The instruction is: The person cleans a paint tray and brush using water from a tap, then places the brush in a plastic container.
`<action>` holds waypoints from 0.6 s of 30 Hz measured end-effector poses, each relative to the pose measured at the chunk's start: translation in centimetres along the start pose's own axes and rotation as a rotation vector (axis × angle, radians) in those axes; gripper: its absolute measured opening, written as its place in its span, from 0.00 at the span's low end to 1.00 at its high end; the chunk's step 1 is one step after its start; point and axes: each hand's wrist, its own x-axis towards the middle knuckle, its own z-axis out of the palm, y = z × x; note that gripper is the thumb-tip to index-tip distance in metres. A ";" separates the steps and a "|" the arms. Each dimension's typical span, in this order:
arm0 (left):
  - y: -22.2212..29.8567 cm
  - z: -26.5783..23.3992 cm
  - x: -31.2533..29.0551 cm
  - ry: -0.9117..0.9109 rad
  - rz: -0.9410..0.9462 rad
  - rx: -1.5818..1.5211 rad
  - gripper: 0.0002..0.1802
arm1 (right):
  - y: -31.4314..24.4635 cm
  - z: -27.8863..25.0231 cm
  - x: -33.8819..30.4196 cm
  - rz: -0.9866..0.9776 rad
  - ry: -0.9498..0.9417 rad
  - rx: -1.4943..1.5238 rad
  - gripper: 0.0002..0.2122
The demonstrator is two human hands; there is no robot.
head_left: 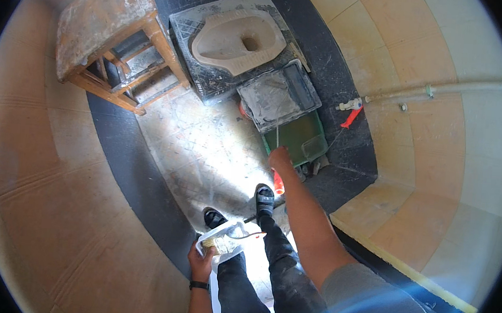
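My right hand [280, 158] is closed around a tool with a red handle [279, 183]. Its thin pale shaft [277, 136] points toward a grey, dust-coated tray; the tip is too small to make out. Under that hand lies a green basin [292, 135] with murky liquid and a clear plastic piece [314, 147] at its edge. Low in the view, my left hand [200, 262] grips a white plastic container [222, 236] by its side. Pale bristles, apparently of a brush, and a thin curved handle [248, 235] show in it.
The grey tray [278, 97] rests partly over the basin, beside a squat toilet [238, 42]. A worn wooden stool [111, 30] stands at the far left. On the right wall, a pipe [471, 87] leads to a red-handled valve [352, 114]. My sandalled feet stand on the pale tiled floor [199, 147].
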 end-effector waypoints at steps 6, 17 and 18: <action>1.2 -1.6 -1.2 0.099 0.022 -0.018 0.20 | -0.2 -4.4 -11.5 -0.107 0.334 0.402 0.21; -0.5 -0.7 0.9 0.058 0.018 -0.024 0.16 | -3.8 -0.7 -20.0 0.168 0.174 0.438 0.27; -0.3 -0.4 1.0 0.055 0.026 0.007 0.17 | -4.2 -0.3 -19.3 0.188 0.198 0.400 0.27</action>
